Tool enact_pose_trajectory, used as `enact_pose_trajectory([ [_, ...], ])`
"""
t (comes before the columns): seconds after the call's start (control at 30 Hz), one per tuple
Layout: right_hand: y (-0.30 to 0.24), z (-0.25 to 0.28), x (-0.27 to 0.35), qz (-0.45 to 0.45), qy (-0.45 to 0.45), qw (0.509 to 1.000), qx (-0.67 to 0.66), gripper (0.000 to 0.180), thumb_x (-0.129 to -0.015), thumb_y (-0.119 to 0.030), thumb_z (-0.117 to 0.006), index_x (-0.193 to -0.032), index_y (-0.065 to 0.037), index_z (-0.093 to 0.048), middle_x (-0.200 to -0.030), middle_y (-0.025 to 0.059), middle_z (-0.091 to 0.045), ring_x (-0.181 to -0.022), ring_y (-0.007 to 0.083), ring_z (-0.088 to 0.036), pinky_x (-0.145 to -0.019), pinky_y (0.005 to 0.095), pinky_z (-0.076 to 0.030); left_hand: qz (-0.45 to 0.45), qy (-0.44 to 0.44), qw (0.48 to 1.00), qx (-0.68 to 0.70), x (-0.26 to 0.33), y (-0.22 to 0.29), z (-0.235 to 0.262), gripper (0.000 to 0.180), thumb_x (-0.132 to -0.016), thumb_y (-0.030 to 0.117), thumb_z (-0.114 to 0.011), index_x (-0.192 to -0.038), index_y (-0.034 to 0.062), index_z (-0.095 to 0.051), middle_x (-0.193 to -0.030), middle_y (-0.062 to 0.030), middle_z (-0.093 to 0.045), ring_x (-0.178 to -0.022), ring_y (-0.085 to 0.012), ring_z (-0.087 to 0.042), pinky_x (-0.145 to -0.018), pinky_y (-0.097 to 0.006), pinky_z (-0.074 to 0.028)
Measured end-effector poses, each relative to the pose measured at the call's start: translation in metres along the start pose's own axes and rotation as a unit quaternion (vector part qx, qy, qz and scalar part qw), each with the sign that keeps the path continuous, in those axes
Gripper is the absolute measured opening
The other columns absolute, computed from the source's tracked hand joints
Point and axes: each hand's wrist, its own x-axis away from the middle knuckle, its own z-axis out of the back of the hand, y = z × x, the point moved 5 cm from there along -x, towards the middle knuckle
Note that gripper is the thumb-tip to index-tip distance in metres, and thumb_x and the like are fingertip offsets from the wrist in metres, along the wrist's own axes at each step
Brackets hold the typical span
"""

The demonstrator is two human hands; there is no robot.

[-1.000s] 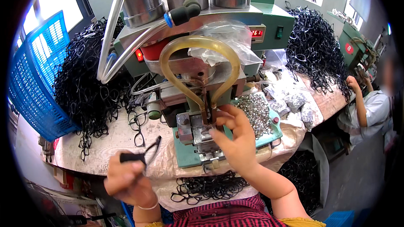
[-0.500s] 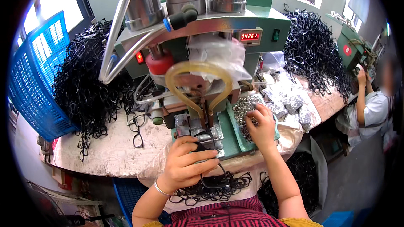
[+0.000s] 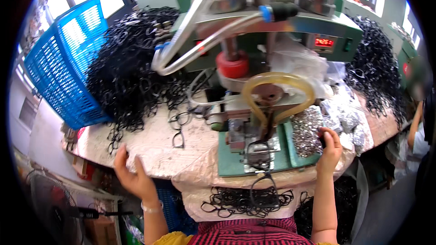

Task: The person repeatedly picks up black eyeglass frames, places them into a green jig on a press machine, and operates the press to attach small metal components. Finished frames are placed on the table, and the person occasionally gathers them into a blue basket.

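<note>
My left hand [image 3: 131, 177] lies open on the front edge of the plastic-covered table [image 3: 150, 154], holding nothing. My right hand [image 3: 329, 147] is curled at a pile of small silvery metal parts [image 3: 306, 131] to the right of the machine; what its fingers pinch is unclear. A black eyeglass frame [image 3: 260, 148] sits in the fixture on the machine's green base [image 3: 231, 167], between my hands. Another black frame [image 3: 265, 190] hangs below the table edge.
A green press machine [image 3: 272, 31] with a yellow hose loop [image 3: 277, 86] fills the middle. Heaps of black eyeglass frames lie left [image 3: 131, 72], right [image 3: 377, 72] and below the table [image 3: 236, 199]. A blue basket [image 3: 68, 63] stands at left. Another person [image 3: 418, 131] works at right.
My left hand left the fixture and moved down-left to the table edge, leaving a black frame in the fixture. My right hand stays at the silvery pile.
</note>
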Motion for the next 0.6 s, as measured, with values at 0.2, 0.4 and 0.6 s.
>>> enact_pose_trajectory([
  [0.2,0.008,-0.050,-0.016,0.033,-0.040,0.999,0.007,0.015,-0.095,-0.008,-0.063,-0.105,0.000,-0.072,-0.096,0.0008,-0.069,-0.084,0.0073,-0.059,-0.077,0.0213,-0.045,-0.204,-0.198,0.947,-0.149,-0.023,-0.061,-0.119,0.047,-0.081,-0.008,-0.059,-0.127,0.0044,-0.060,-0.109,-0.0200,-0.065,-0.109,-0.0383,-0.058,-0.103,-0.043,-0.041],
  [0.4,-0.028,-0.045,0.008,0.134,-0.043,0.966,0.216,0.011,-0.083,0.004,-0.068,-0.094,0.000,-0.072,-0.086,0.0083,-0.066,-0.082,0.0180,-0.062,-0.079,0.0293,-0.048,-0.135,-0.324,0.929,-0.115,0.025,-0.106,-0.139,0.042,-0.081,-0.005,-0.059,-0.122,0.0052,-0.061,-0.083,-0.0122,-0.062,-0.083,-0.0308,-0.059,-0.078,-0.043,-0.048],
  [0.6,-0.045,0.019,0.034,0.159,0.000,0.929,0.334,0.012,-0.079,0.006,-0.070,-0.090,0.000,-0.073,-0.089,0.0094,-0.068,-0.087,0.0229,-0.063,-0.084,0.0332,-0.049,0.324,-0.220,0.882,0.262,0.048,-0.093,-0.102,0.033,-0.094,0.000,-0.050,-0.126,0.0063,-0.055,-0.083,0.0030,-0.048,-0.066,-0.0044,-0.040,-0.060,-0.021,-0.036],
])
